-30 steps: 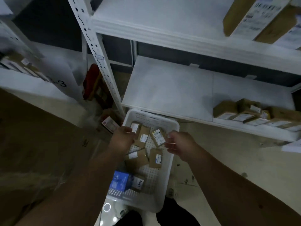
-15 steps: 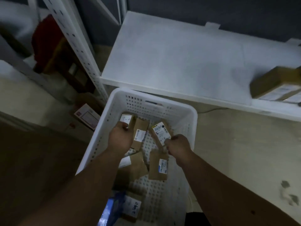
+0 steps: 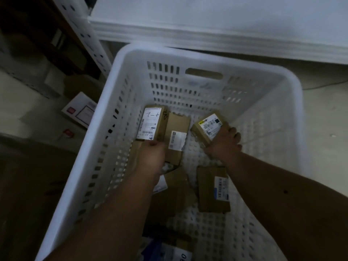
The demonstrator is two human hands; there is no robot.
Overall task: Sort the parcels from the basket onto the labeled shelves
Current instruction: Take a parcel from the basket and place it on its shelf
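A white perforated basket stands on the floor and holds several small brown parcels. My left hand grips the near end of a parcel with a handwritten white label at the basket's far left. My right hand grips a tilted parcel with a yellow-marked label further right. Between them lies another labelled parcel. A parcel with a blue-edged label lies flat below my right wrist. A blue item shows at the basket's near end.
The low white shelf runs just beyond the basket. Its perforated upright post stands at the left. A white flat package with a red mark lies on the floor left of the basket.
The view has dropped closer over the basket. Both hands have closed on their parcels at the far end; the right-hand parcel is tilted up.
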